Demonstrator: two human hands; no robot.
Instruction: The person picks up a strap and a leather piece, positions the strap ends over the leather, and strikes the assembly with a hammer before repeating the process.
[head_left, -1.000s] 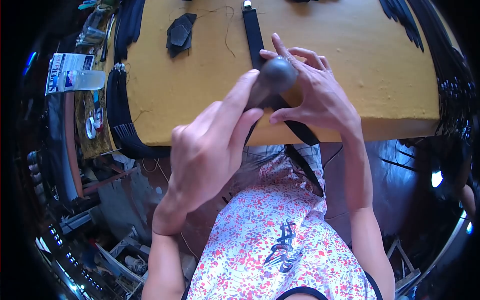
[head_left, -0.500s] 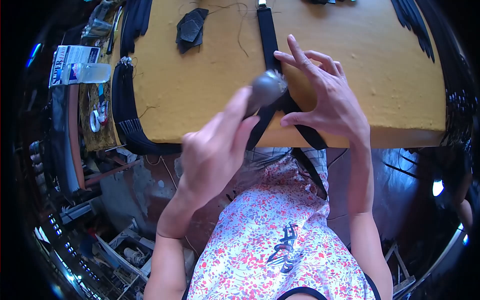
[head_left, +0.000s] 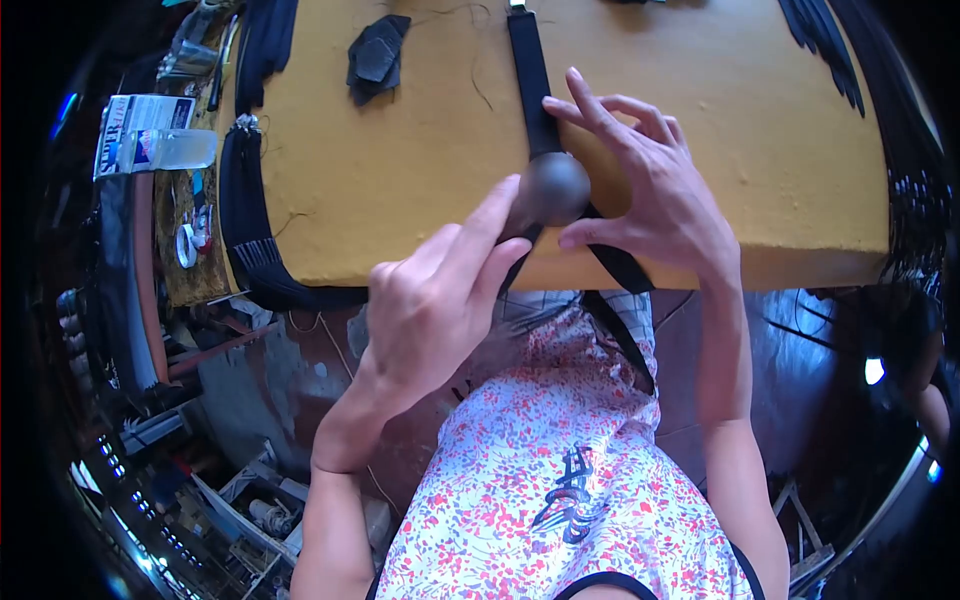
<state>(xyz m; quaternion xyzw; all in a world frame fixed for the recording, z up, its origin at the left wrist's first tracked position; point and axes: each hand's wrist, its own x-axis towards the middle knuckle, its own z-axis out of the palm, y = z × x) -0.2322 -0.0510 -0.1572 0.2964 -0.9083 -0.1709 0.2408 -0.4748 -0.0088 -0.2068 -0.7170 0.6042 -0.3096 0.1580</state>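
My left hand (head_left: 425, 300) is closed around the dark handle of a tool with a round grey metal head (head_left: 558, 188). The head is blurred and covers the spot where black straps meet. One black strap (head_left: 530, 75) runs up the yellow padded table (head_left: 760, 140) to a metal clip (head_left: 517, 6). Another black strap (head_left: 622, 268) slants down over the front edge. My right hand (head_left: 665, 190) has its fingers spread, one fingertip at the upper strap and the thumb near the lower one. Whatever lies under the tool head is hidden.
Dark flat pieces (head_left: 376, 60) lie at the upper left. Black strap bundles (head_left: 250, 190) hang along the left edge, others (head_left: 825, 45) at the upper right. A clear bottle (head_left: 185, 149), printed paper (head_left: 118, 120) and a white tape roll (head_left: 186, 245) sit on the left side.
The tool head has come down and slightly right, onto the crossing of the straps. My right hand has stayed nearly in place, and the whole view has shifted slightly.
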